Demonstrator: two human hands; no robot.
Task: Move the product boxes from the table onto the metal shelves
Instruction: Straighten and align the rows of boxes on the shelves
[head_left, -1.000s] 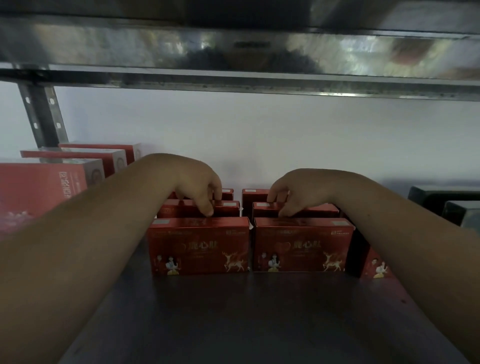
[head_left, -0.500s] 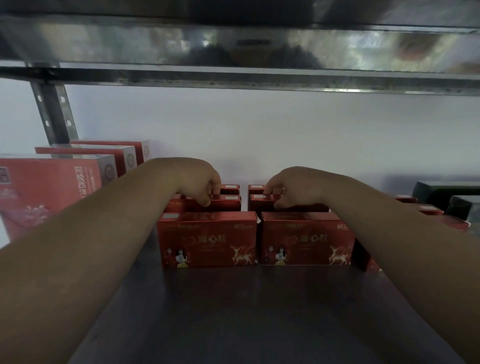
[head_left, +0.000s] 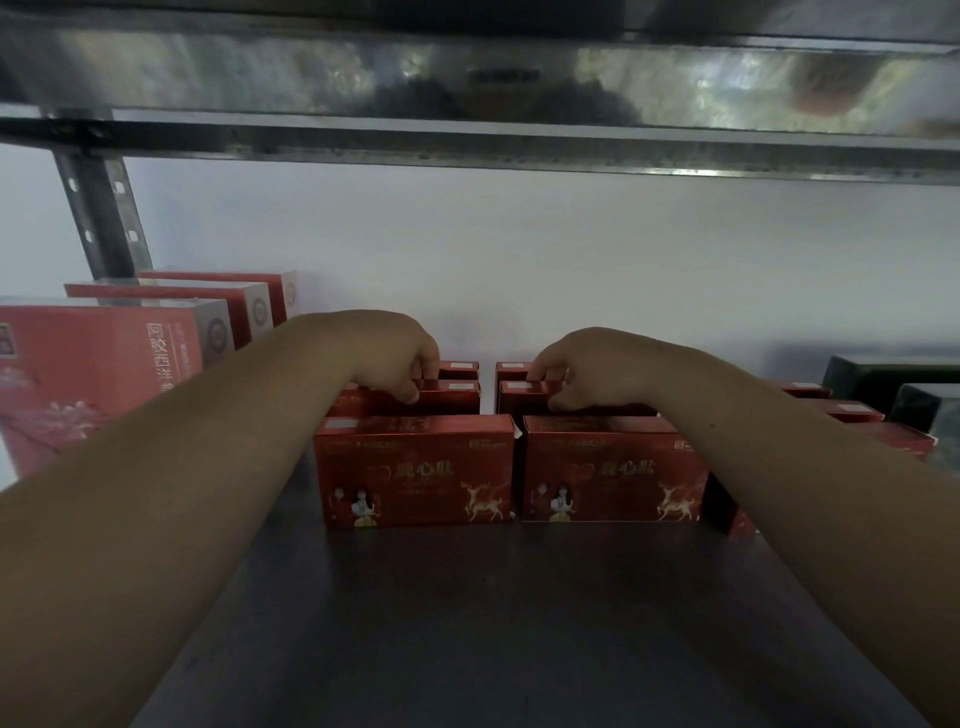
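On the metal shelf (head_left: 467, 623), the left hand (head_left: 395, 358) and the right hand (head_left: 587, 364) each grasp a second-row red box (head_left: 447, 397), behind the front red boxes (head_left: 415, 467).

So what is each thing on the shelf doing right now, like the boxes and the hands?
Left hand: fingers curled on a second-row red box.
Right hand: fingers curled on the other second-row red box.
Front red boxes: two, upright, side by side, closed.
Pink boxes: upright in a row, far left.
Dark boxes: standing far right.
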